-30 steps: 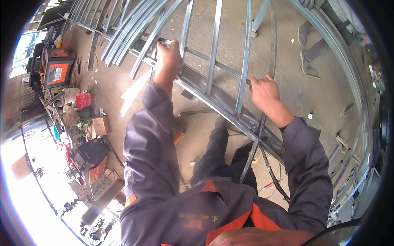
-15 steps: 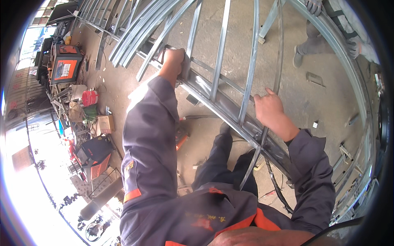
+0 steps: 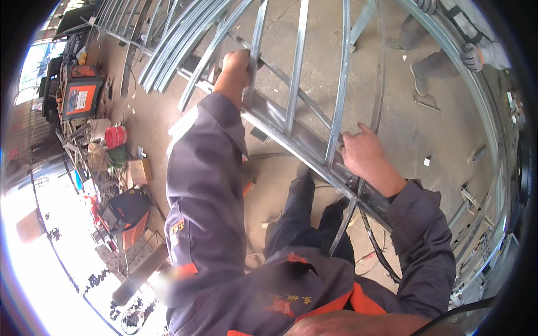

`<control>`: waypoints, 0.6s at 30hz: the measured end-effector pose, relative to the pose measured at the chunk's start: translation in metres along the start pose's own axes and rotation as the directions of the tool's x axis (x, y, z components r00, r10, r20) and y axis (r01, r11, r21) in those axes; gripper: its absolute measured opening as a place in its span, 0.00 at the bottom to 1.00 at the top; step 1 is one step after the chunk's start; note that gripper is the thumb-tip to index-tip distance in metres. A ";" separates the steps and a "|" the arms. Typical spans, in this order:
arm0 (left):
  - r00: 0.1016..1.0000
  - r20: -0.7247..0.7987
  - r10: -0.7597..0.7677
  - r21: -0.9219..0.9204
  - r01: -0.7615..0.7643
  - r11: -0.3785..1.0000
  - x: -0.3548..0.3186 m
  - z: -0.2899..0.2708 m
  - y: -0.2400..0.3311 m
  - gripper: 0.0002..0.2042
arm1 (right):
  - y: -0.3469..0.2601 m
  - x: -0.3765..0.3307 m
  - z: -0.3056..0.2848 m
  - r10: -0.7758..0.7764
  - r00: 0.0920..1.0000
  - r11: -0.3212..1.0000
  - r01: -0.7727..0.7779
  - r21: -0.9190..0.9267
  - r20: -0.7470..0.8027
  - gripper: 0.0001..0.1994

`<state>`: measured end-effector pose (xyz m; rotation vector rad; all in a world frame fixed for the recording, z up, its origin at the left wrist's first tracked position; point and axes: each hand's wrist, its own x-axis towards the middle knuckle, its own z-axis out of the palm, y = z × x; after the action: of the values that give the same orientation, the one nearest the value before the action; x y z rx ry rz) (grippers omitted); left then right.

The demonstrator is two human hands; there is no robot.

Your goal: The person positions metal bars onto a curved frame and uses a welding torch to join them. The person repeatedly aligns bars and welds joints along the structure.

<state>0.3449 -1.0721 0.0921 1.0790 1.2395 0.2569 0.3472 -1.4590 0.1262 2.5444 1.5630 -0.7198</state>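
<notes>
My left hand (image 3: 235, 64) is closed beside a galvanized slat (image 3: 255, 53) of a large metal frame. What its fingers hold is hidden behind them. Close above it runs a thin metal bar (image 3: 302, 96), slanting across behind the slats down to my right hand (image 3: 361, 151). There my right hand's curled fingers meet the bar's lower end, while the index finger sticks out. Beneath both hands lies the frame's wide grey bottom rail (image 3: 308, 144), the slats rising from it. A narrow strip (image 3: 343, 227) crosses the rail near my right wrist.
A co-worker's gloved hand (image 3: 472, 57) rests on the frame's curved edge (image 3: 448, 42) at upper right. Loose metal profiles (image 3: 188, 45) are bundled at upper left. An orange-and-black machine (image 3: 81, 95), a red bucket (image 3: 115, 136) and a cardboard box (image 3: 139, 172) stand left. A black cable (image 3: 381, 255) hangs below the rail.
My left hand has moved up and away from the rail. The thin bar now slants more steeply and its upper end shows past that hand. My right hand has shifted slightly left.
</notes>
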 end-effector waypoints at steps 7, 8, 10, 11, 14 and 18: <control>0.929 0.366 0.047 0.051 -0.071 0.996 0.091 -0.030 -0.014 0.16 | -0.009 0.008 0.017 0.097 0.967 0.982 -0.054 0.181 -0.237 0.11; 0.909 0.414 0.046 0.047 -0.072 0.996 0.103 -0.033 -0.013 0.16 | -0.009 0.010 0.016 0.132 0.975 0.976 -0.096 0.197 -0.180 0.12; 0.919 0.373 -0.128 0.028 0.127 0.991 0.126 -0.028 -0.011 0.16 | -0.008 0.002 0.015 0.165 0.943 0.976 -0.113 0.187 -0.289 0.16; 0.927 0.337 -0.165 0.116 0.133 0.984 0.136 -0.025 -0.008 0.15 | -0.007 -0.003 0.015 0.151 0.881 0.985 -0.093 0.148 -0.449 0.17; 0.881 0.398 -0.256 0.119 0.228 0.966 0.161 -0.019 -0.001 0.12 | 0.018 -0.019 0.021 0.330 0.679 0.922 -0.082 0.379 -0.655 0.20; 0.912 0.394 -0.117 0.204 0.038 0.978 0.179 -0.022 -0.007 0.16 | 0.066 -0.006 0.047 0.755 0.639 0.290 -0.121 0.949 -0.149 0.23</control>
<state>0.3894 -0.9418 -0.0248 1.1750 0.9412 -0.1493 0.3850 -1.5090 0.0750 4.0787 0.1097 -0.8292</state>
